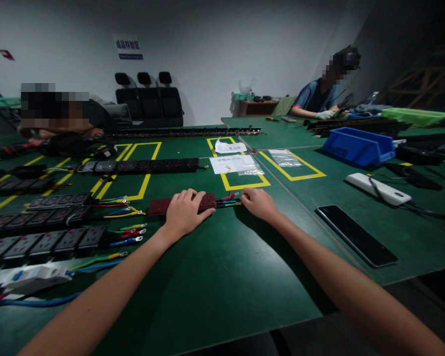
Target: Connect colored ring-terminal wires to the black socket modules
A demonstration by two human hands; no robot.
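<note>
A dark red socket module (208, 200) lies on the green table (207, 277) in the middle of the view. Over its top rests my left hand (185, 211), fingers wrapped round it. Short red, blue and green-yellow wires (228, 201) run from the module's right end. My right hand (258, 203) is closed at the ends of these wires, its fingers curled round them; the tips are hidden inside the grip.
Black socket strips (48, 242) with lugged wires cover the left side. On the right lie a phone (356, 235), a white power strip (378, 189) and a blue bin (358, 147). Labels and bags lie ahead. Two people sit across the table.
</note>
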